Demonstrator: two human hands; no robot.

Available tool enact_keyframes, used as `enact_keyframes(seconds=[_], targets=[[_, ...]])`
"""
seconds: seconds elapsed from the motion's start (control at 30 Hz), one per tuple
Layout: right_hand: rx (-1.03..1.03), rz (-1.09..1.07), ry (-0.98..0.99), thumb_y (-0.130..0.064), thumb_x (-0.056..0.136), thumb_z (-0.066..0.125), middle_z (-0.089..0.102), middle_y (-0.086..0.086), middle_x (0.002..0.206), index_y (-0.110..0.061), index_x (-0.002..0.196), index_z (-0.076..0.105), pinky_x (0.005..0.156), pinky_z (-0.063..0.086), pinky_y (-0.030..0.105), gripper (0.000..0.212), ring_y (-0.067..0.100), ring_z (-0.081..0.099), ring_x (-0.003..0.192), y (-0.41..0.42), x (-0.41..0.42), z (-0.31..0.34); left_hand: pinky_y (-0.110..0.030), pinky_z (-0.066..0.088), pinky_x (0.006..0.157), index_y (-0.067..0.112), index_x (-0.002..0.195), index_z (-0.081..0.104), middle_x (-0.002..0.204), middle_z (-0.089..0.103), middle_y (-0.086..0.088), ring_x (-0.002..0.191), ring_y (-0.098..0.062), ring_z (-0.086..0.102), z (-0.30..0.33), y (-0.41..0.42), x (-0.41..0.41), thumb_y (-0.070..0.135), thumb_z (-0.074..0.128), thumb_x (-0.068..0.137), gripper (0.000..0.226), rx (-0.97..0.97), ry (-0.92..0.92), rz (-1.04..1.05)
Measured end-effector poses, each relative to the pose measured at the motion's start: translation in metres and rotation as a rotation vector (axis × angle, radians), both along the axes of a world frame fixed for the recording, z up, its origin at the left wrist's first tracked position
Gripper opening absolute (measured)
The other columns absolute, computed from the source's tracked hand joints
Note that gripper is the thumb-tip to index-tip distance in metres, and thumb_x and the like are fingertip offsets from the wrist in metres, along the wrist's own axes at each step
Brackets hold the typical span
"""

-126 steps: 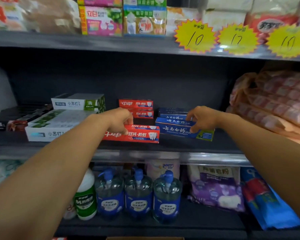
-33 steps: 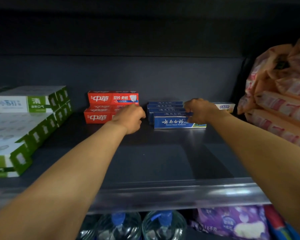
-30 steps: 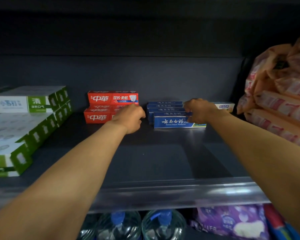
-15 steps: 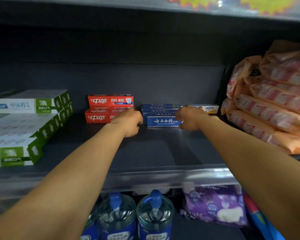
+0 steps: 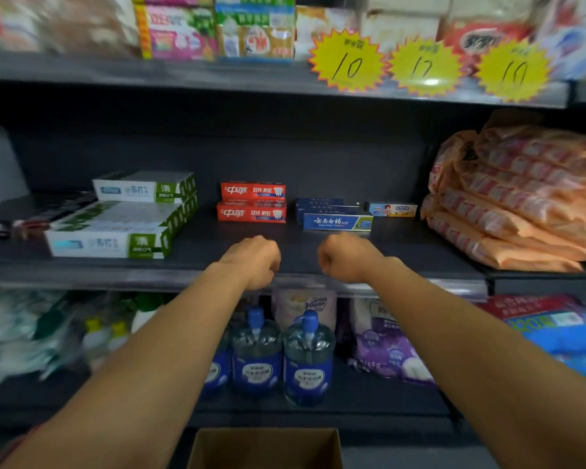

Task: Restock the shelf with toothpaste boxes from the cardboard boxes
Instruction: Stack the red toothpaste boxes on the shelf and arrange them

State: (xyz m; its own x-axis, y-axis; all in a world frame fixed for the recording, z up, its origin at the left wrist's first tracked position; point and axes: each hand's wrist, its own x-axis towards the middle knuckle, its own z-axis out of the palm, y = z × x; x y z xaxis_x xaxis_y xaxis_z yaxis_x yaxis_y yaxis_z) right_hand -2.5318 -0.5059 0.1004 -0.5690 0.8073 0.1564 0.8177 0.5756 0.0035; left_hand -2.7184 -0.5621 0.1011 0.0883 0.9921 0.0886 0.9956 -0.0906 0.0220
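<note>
Clearly, red 中華 boxes point(image 5: 252, 202), tags point(image 5: 346, 60) reading 10

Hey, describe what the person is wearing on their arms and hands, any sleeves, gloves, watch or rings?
Both forearms are bare as far as the frame shows: no sleeves, no gloves. No watch or band shows on either wrist. The left hand and right hand show no rings, though the fingers are mostly hidden.

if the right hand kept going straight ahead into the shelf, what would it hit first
Probably the front blue toothpaste box, straight ahead of the right hand on the shelf; depth is hard to judge.
</note>
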Motion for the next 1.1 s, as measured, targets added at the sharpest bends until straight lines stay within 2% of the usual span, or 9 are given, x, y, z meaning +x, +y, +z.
enact_keyframes(seconds=[0.13,0.33,0.47,0.6,0.67,0.73,0.87,1.0,1.1], targets=[[-0.037,0.048,0.009,-0.009,0.084,0.055,0.065,0.007,0.102,-0.018,0.093,0.068,0.074,0.049,0.036,0.018,0.031,0.06,0.094,-0.055,-0.014,-0.013,-0.04,0.053,0.084,0.018,0.1,0.072,0.11,0.066,-0.011,0.1,-0.031,0.062,-0.014,-0.061,-0.006,0.012,0.06,0.086,0.019,-0.023,-0.001,0.048],[-0.105,0.186,0.013,-0.008,0.086,0.054,0.064,0.007,0.091,-0.014,0.088,0.066,0.07,0.05,0.039,0.013,0.03,0.059,0.086,-0.119,-0.046,-0.045,-0.041,0.055,0.082,0.015,0.093,0.073,0.101,0.069,-0.009,0.091,-0.028,0.064,-0.039,-0.139,-0.039,0.012,0.06,0.085,0.015,-0.102,-0.009,0.087],[-0.158,0.253,-0.008,-0.008,0.087,0.052,0.066,0.008,0.091,-0.014,0.085,0.065,0.07,0.051,0.039,0.014,0.03,0.06,0.084,-0.146,-0.085,-0.077,-0.033,0.049,0.072,0.013,0.093,0.072,0.1,0.067,-0.013,0.093,-0.033,0.063,-0.061,-0.18,-0.074,0.013,0.057,0.087,0.016,-0.14,0.01,0.122],[-0.19,0.318,-0.02,-0.012,0.086,0.052,0.066,0.009,0.095,-0.015,0.086,0.064,0.074,0.052,0.041,0.013,0.03,0.06,0.088,-0.165,-0.138,-0.122,-0.04,0.05,0.071,0.005,0.079,0.065,0.092,0.064,-0.024,0.085,-0.039,0.061,-0.095,-0.211,-0.121,0.009,0.053,0.089,0.015,-0.23,0.004,0.162],[-0.212,0.36,-0.051,-0.013,0.088,0.052,0.065,0.009,0.097,-0.014,0.088,0.064,0.072,0.051,0.038,0.012,0.03,0.059,0.089,-0.172,-0.167,-0.145,-0.042,0.049,0.074,-0.001,0.085,0.065,0.093,0.063,-0.025,0.087,-0.04,0.059,-0.117,-0.222,-0.148,0.008,0.053,0.089,0.016,-0.279,-0.005,0.187],[-0.244,0.401,-0.059,-0.014,0.089,0.053,0.065,0.009,0.1,-0.015,0.094,0.066,0.071,0.051,0.038,0.014,0.029,0.059,0.092,-0.178,-0.195,-0.169,-0.038,0.049,0.076,0.008,0.091,0.069,0.098,0.065,-0.016,0.091,-0.035,0.06,-0.141,-0.231,-0.177,0.014,0.053,0.089,0.017,-0.319,-0.003,0.223],[-0.299,0.451,-0.085,-0.016,0.089,0.053,0.064,0.009,0.102,-0.015,0.095,0.065,0.07,0.048,0.036,0.013,0.03,0.059,0.094,-0.185,-0.248,-0.216,-0.039,0.049,0.077,0.016,0.075,0.06,0.094,0.063,-0.011,0.086,-0.029,0.059,-0.181,-0.244,-0.228,0.015,0.05,0.086,0.014,-0.397,-0.003,0.27],[-0.346,0.469,-0.116,-0.018,0.09,0.053,0.062,0.011,0.107,-0.015,0.098,0.063,0.069,0.038,0.032,0.013,0.032,0.057,0.099,-0.189,-0.295,-0.26,-0.036,0.046,0.078,0.005,0.077,0.063,0.094,0.066,-0.016,0.088,-0.031,0.06,-0.216,-0.245,-0.266,0.006,0.047,0.087,0.019,-0.455,-0.054,0.314],[-0.375,0.457,-0.13,-0.018,0.089,0.052,0.063,0.01,0.109,-0.016,0.1,0.064,0.074,0.044,0.034,0.016,0.033,0.059,0.1,-0.191,-0.323,-0.287,-0.038,0.047,0.092,0.017,0.06,0.046,0.087,0.065,-0.009,0.084,-0.023,0.059,-0.248,-0.244,-0.29,0.007,0.045,0.091,0.032,-0.459,-0.121,0.355]])
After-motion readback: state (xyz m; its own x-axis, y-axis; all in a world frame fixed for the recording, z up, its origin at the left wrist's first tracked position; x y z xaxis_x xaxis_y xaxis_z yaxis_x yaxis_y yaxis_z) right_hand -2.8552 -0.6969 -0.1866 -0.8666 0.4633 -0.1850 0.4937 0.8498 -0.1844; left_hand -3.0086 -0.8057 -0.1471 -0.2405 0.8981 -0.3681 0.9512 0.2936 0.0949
